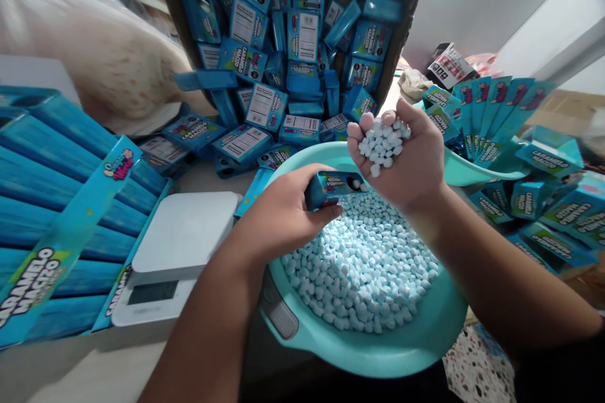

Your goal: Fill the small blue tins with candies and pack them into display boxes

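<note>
My left hand (278, 217) is closed round a small blue candy box (333, 187), held on its side over a teal bowl (401, 346). The bowl is heaped with small pale blue and white candies (363, 271). My right hand (401, 157) is raised just right of the box, palm up and cupped, with a handful of the same candies (384, 143) in it. The box's open end points toward my right palm.
A white kitchen scale (177, 252) stands left of the bowl. A big dark container of loose blue boxes (283, 56) spills forward behind. Flat blue cartons (51, 214) are stacked at the left; more boxes (543, 214) and a second teal bowl (477, 170) lie right.
</note>
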{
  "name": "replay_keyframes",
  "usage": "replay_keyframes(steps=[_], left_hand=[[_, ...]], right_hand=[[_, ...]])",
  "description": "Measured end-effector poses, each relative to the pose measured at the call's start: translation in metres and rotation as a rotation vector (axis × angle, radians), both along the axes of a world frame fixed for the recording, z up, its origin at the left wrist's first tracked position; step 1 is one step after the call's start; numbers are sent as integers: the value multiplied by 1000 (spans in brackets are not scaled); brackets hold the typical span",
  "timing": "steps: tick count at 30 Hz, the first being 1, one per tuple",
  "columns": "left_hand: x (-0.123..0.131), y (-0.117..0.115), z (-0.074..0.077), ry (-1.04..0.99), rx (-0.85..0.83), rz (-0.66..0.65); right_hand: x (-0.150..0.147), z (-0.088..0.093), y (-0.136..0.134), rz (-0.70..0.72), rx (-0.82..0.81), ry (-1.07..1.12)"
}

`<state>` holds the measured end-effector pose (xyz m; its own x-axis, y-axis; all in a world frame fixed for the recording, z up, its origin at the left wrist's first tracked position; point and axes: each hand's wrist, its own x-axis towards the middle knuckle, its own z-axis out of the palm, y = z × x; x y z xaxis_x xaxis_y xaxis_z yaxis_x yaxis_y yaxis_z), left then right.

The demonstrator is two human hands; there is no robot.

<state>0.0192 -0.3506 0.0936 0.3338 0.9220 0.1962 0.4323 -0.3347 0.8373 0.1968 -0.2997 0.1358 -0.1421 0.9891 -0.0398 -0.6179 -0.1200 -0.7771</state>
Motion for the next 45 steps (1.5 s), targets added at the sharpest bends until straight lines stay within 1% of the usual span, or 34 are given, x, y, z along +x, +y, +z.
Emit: replay_keyframes(steps=[7,17,24,29,33,35,37,40,42,45], left_hand=[[1,1,-2,2,9,-13],[1,0,0,23,10,-7],[0,0,0,12,14,-5],[1,0,1,-8,38,23],[1,0,1,-14,56,-3],[0,0,1,-13,67,-9],[0,0,1,-19,66,-3],[0,0,-2,-56,27,22],[1,1,-4,-83,18,60],[1,2,-9,-150,55,127]], right_hand=[[-3,0,-1,-2,58,-33],[-3,3,-2,-21,22,-41],[-4,5,-5,4,45,-65],[-6,7,-11,58,125,-128],[-6,8,-12,97,37,-65],[-6,8,-11,106,25,-79],[-8,6,-12,118,72,-151],[-9,3,-13,96,259,-356],[-7,0,-13,43,404,-565],[-1,-3,-10,-36,618,-953]])
